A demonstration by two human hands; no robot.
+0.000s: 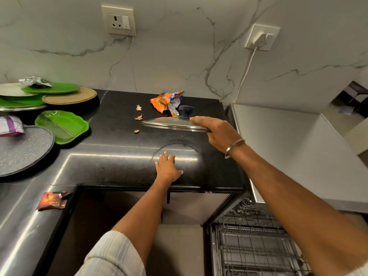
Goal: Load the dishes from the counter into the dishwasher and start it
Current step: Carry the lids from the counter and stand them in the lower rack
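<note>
Glass lid (175,123), held above black counter (119,166).
Right hand (217,132) grips its rim; left hand (168,169) rests flat, fingers spread.

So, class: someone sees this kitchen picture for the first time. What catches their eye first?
Probably the glass lid held level above the black counter by the right hand, with the left hand resting flat near the counter's front edge. Next, the bright green plates stacked at the left, and the orange wrapper behind the lid.
</note>
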